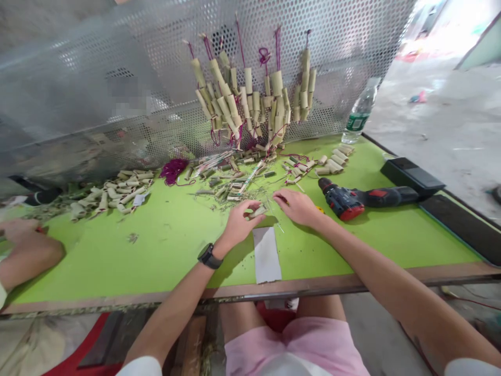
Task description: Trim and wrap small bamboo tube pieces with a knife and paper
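Note:
My left hand [240, 222], with a dark watch on its wrist, pinches a short pale-green bamboo piece [258, 211] between thumb and fingers. Just right of it, my right hand [297, 207] is closed low over the table; what its fingers hold is mostly hidden, with only a small dark and reddish bit showing. A thin white stick [281, 228] lies below the gap between the hands. Under the left hand's piece rests a white paper strip [267, 256]. Beyond both hands lies a loose pile of cut bamboo bits and trimmings [235, 190].
Strung bamboo bundles [230, 99] hang on a perforated metal panel [156, 109]. A cordless drill [342, 201] lies right of my right hand, near a black box [413, 175]. A water bottle [360, 115] stands behind. Purple string [174, 171], more bamboo [121, 190] and another person's arm [31, 256] are left.

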{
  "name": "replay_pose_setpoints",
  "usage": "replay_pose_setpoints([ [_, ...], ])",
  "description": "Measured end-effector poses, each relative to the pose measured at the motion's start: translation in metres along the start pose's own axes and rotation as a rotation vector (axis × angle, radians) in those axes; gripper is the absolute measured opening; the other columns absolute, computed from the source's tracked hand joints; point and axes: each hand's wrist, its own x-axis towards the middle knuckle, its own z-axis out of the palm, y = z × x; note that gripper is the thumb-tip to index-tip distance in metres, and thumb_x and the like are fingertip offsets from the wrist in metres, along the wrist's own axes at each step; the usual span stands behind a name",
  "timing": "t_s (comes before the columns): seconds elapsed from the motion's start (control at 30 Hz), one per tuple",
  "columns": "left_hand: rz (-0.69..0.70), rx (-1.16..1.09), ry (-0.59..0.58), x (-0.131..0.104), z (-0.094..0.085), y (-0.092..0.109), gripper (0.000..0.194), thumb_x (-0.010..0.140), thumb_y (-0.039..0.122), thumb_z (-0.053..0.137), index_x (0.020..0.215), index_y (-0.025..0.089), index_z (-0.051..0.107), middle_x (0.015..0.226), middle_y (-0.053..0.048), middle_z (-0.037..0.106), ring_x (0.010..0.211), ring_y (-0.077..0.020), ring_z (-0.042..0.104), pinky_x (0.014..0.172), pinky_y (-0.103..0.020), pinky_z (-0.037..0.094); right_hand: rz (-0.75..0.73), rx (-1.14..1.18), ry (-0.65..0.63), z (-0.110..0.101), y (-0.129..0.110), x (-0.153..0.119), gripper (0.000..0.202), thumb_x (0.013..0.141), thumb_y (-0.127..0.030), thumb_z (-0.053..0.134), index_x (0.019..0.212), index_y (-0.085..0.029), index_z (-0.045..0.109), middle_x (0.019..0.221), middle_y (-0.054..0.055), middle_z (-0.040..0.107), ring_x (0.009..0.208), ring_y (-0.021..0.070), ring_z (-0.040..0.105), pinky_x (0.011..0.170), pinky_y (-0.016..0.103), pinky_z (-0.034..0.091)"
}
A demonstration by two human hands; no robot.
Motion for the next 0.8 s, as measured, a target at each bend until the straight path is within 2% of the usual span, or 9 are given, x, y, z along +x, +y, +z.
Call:
replay_pose_setpoints([
  [0.07,0.060,0.026,0.018,0.000,0.000,0.002,0.026,0.088,0.035,0.087,0.110,0.022,0.080,0.107,-0.008,0.080,0.098,-0.0237,0.075,0.084,-0.036,0.063,-0.072,0.089,-0.001,-0.001,0.002,-0.001,0.028,0.110,-0.028,0.054,0.116,-0.018,0.079,0.115,0.013,0.084,0.094,0.0263,0.077,0.083,0.039,0.056],
  [0.17,0.138,0.041,0.053,0.000,0.000,0.005,0.016,0.091,0.032,0.083,0.103,0.022,0.078,0.105,-0.008,0.078,0.096,-0.0232,0.073,0.083,-0.036,0.061,-0.126,0.243,-0.099,0.001,-0.004,-0.006,0.033,0.105,-0.036,0.064,0.129,-0.019,0.080,0.112,0.011,0.086,0.087,0.0236,0.078,0.080,0.037,0.059],
  [0.27,0.206,0.037,0.101,0.000,0.000,0.008,0.012,0.094,0.032,0.082,0.100,0.023,0.077,0.103,-0.007,0.078,0.094,-0.0225,0.073,0.082,-0.034,0.059,-0.083,0.315,-0.128,0.004,-0.013,-0.009,0.047,0.102,-0.047,0.070,0.139,-0.020,0.075,0.112,0.010,0.086,0.087,0.0230,0.078,0.076,0.034,0.059],
  [0.33,0.221,0.038,0.116,-0.001,-0.001,0.010,0.014,0.094,0.034,0.083,0.101,0.023,0.077,0.102,-0.006,0.079,0.091,-0.0219,0.072,0.080,-0.033,0.058,-0.047,0.348,-0.111,0.007,-0.016,-0.009,0.047,0.102,-0.047,0.068,0.141,-0.021,0.073,0.111,0.009,0.086,0.085,0.0222,0.077,0.076,0.034,0.059],
  [0.47,0.131,-0.027,0.110,-0.001,0.001,0.007,0.026,0.093,0.044,0.086,0.107,0.024,0.078,0.105,-0.007,0.080,0.091,-0.0220,0.073,0.076,-0.032,0.057,-0.048,0.405,-0.079,0.007,-0.015,-0.008,0.039,0.104,-0.042,0.065,0.137,-0.023,0.073,0.114,0.009,0.084,0.081,0.0215,0.075,0.074,0.035,0.060],
  [0.6,0.057,-0.167,0.121,0.001,0.002,0.000,0.036,0.089,0.049,0.089,0.108,0.022,0.077,0.109,-0.008,0.080,0.099,-0.0228,0.076,0.086,-0.035,0.063,-0.065,0.402,0.000,0.006,-0.009,-0.008,0.039,0.102,-0.039,0.067,0.136,-0.022,0.074,0.120,0.013,0.083,0.080,0.0220,0.075,0.074,0.038,0.062],
  [0.67,0.049,-0.180,0.129,0.002,0.002,-0.002,0.038,0.086,0.051,0.091,0.106,0.022,0.077,0.107,-0.007,0.080,0.095,-0.0215,0.076,0.086,-0.035,0.063,-0.078,0.381,0.026,0.006,-0.007,-0.008,0.039,0.102,-0.040,0.069,0.135,-0.022,0.077,0.117,0.012,0.084,0.079,0.0219,0.075,0.075,0.038,0.063],
  [0.8,0.039,-0.129,0.140,0.001,-0.001,-0.002,0.041,0.088,0.058,0.089,0.105,0.022,0.080,0.100,-0.006,0.081,0.081,-0.0190,0.072,0.075,-0.032,0.062,-0.115,0.324,0.094,0.005,-0.004,-0.007,0.039,0.102,-0.048,0.071,0.132,-0.025,0.085,0.120,0.012,0.085,0.073,0.0201,0.073,0.072,0.039,0.064],
])
